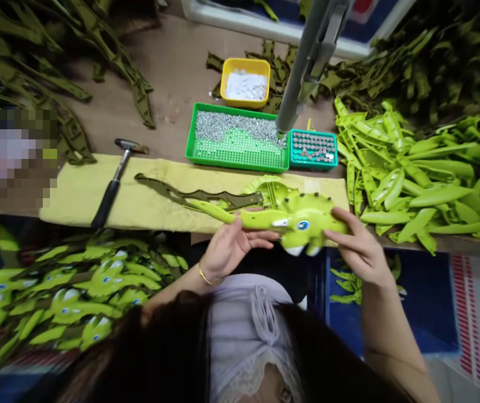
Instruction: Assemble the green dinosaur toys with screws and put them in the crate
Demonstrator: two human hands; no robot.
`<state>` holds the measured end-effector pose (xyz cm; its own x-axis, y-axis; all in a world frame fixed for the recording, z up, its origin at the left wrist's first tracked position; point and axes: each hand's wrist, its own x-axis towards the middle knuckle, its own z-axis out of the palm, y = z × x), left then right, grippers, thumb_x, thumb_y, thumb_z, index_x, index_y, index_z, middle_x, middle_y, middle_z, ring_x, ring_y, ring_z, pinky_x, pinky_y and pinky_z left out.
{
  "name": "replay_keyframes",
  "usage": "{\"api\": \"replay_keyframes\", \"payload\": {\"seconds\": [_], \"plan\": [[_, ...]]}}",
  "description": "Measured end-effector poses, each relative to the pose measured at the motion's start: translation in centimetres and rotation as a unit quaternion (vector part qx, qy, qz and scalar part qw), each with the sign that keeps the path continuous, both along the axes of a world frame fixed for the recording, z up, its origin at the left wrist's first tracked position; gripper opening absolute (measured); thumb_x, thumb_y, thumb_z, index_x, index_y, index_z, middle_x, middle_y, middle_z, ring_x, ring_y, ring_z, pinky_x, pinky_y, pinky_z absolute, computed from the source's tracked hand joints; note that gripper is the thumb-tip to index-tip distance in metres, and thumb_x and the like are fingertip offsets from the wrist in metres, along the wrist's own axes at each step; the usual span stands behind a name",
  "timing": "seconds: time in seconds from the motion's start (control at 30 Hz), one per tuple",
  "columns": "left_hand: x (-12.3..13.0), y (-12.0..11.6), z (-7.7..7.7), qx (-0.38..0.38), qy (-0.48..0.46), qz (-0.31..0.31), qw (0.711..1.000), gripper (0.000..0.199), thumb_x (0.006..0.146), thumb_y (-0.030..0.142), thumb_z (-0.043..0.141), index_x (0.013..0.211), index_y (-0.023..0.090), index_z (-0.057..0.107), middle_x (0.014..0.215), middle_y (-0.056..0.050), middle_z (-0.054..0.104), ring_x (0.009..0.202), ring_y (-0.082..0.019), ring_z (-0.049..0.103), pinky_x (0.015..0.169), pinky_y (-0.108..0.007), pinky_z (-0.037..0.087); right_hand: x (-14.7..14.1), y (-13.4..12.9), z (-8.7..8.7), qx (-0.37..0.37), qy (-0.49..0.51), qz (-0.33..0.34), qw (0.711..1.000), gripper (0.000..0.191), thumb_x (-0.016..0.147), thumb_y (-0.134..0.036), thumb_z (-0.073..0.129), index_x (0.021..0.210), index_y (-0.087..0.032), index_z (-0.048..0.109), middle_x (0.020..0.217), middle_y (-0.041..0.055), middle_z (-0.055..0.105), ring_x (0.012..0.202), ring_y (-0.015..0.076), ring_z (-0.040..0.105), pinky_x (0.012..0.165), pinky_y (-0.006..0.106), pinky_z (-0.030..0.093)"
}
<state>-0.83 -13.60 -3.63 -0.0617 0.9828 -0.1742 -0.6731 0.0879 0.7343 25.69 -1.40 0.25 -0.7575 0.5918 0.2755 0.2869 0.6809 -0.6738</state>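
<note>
Between my two hands is a lime-green plastic dinosaur-head toy part (318, 215) with a blue eye, white horn and long narrow handle. My left hand (229, 246) grips the handle from below, thumb on top. At the frilled end, my right hand (360, 246) pinches the edge between thumb and fingers. Behind it on the yellow cloth (72, 190) lie a dark olive jagged plastic strip (173, 193) and another lime-green shell (267, 187), partly covered by the held piece. A hammer (116, 179) with a black handle rests on the cloth's left part.
A green tray (240, 165) of small metal pins, a teal box (313, 162) of round metal pieces and a yellow tub (246, 101) stand behind. Lime-green parts (428, 179) heap at right, olive parts (114, 50) at left. Several dinosaur toys (76, 291) fill the lower left. A grey pole (307, 61) slants overhead.
</note>
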Motion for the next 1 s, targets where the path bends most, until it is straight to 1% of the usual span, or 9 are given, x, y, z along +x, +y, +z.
{"api": "replay_keyframes", "payload": {"seconds": [0.07,0.13,0.23,0.37,0.43,0.5,0.6,0.87,1.0], "plan": [[-0.2,0.3,0.9,-0.063,-0.038,0.048,0.996,0.046,0.085,0.052,0.063,0.110,0.013,0.058,0.089,-0.013,0.075,0.085,-0.027,0.073,0.075,-0.037,0.060,-2.6,-0.5,-0.8,0.021,-0.059,0.019,0.998,0.058,0.085,-0.028,0.058,0.142,-0.030,0.045,0.147,0.0125,0.041,0.130,0.0299,0.048,0.103,0.050,0.047],[-0.6,0.5,1.3,-0.081,-0.030,0.097,0.992,0.046,0.080,0.049,0.071,0.107,0.013,0.058,0.086,-0.011,0.075,0.082,-0.026,0.074,0.074,-0.034,0.060,-5.0,-0.5,-1.7,0.058,-0.095,-0.014,0.994,0.075,0.081,-0.039,0.064,0.149,-0.025,0.032,0.139,0.0165,0.045,0.126,0.0334,0.048,0.102,0.055,0.046],[-1.6,0.1,1.1,-0.091,0.003,0.149,0.985,0.045,0.078,0.049,0.072,0.105,0.015,0.058,0.089,-0.008,0.075,0.082,-0.024,0.074,0.073,-0.032,0.061,-7.8,0.5,-2.6,0.103,-0.111,-0.029,0.988,0.075,0.081,-0.041,0.060,0.148,-0.024,0.032,0.132,0.0152,0.046,0.122,0.0342,0.047,0.103,0.058,0.042],[-3.3,-1.8,-0.2,-0.149,0.091,0.261,0.949,0.033,0.072,0.026,0.078,0.094,0.018,0.055,0.086,-0.004,0.073,0.082,-0.018,0.073,0.082,-0.031,0.059,-9.2,3.2,-3.4,0.128,-0.124,-0.007,0.984,0.071,0.081,-0.040,0.054,0.147,-0.026,0.033,0.135,0.0121,0.045,0.123,0.0339,0.045,0.105,0.057,0.038],[-4.1,-2.7,-1.1,-0.199,0.099,0.292,0.930,0.029,0.072,0.018,0.076,0.090,0.016,0.054,0.082,-0.004,0.072,0.079,-0.016,0.072,0.085,-0.031,0.058,-9.4,4.4,-3.9,0.131,-0.148,0.011,0.980,0.070,0.081,-0.041,0.052,0.147,-0.026,0.034,0.139,0.0117,0.044,0.124,0.0347,0.046,0.105,0.057,0.037],[-4.8,-3.3,-1.7,-0.231,0.079,0.288,0.926,0.025,0.072,0.014,0.072,0.089,0.015,0.054,0.080,-0.007,0.073,0.079,-0.017,0.072,0.088,-0.034,0.058,-9.6,5.0,-4.4,0.131,-0.165,0.028,0.977,0.070,0.081,-0.042,0.052,0.147,-0.026,0.035,0.142,0.0116,0.044,0.124,0.0352,0.046,0.104,0.056,0.037],[-5.2,-3.4,-2.1,-0.234,0.058,0.283,0.928,0.024,0.071,0.011,0.069,0.090,0.014,0.054,0.081,-0.008,0.073,0.081,-0.018,0.073,0.091,-0.037,0.057,-9.9,5.1,-5.0,0.137,-0.171,0.036,0.975,0.070,0.081,-0.042,0.052,0.147,-0.025,0.035,0.142,0.0119,0.044,0.123,0.0348,0.047,0.104,0.056,0.038],[-5.1,-3.3,-1.6,-0.242,0.054,0.273,0.929,0.023,0.072,0.011,0.065,0.093,0.013,0.055,0.082,-0.009,0.074,0.079,-0.018,0.073,0.088,-0.037,0.058,-10.2,4.5,-5.3,0.143,-0.177,0.039,0.973,0.068,0.080,-0.038,0.053,0.145,-0.024,0.039,0.140,0.0125,0.046,0.122,0.0350,0.048,0.103,0.056,0.041],[-5.9,-3.0,-1.2,-0.240,0.057,0.257,0.934,0.021,0.074,0.012,0.066,0.091,0.013,0.056,0.080,-0.007,0.074,0.079,-0.018,0.073,0.090,-0.037,0.058,-10.2,4.7,-5.8,0.136,-0.171,0.032,0.975,0.069,0.079,-0.036,0.053,0.146,-0.025,0.038,0.139,0.0129,0.046,0.123,0.0347,0.048,0.104,0.056,0.040]]}}
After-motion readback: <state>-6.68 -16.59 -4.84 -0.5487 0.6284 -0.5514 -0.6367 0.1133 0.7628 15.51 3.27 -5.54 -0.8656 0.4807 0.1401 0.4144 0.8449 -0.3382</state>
